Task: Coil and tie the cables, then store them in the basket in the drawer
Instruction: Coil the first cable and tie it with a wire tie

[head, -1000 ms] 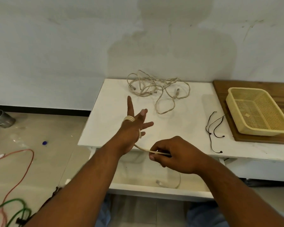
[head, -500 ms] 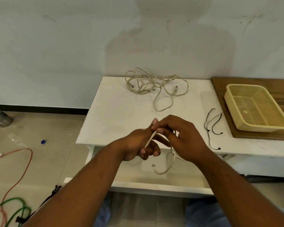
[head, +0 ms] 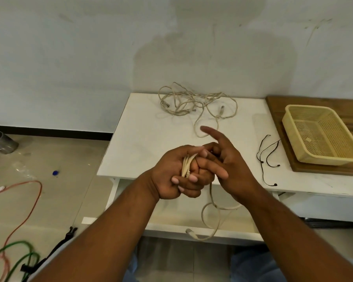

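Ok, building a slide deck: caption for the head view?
Left hand grips a coiled beige cable, its tail dangling over the open drawer; right hand touches it.

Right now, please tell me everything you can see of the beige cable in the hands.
The beige cable is thin and looks plastic-coated. Several turns are bunched in the left hand, whose fingers curl around them. The right hand lies against the bundle; whether it holds the cable is unclear. The free tail hangs down, loops above the open drawer, and ends in a pale plug near the drawer's front.

Left hand (head: pixel 170 176) clutches coiled cable (head: pixel 186 165); right hand (head: pixel 230 165) fingers extended.
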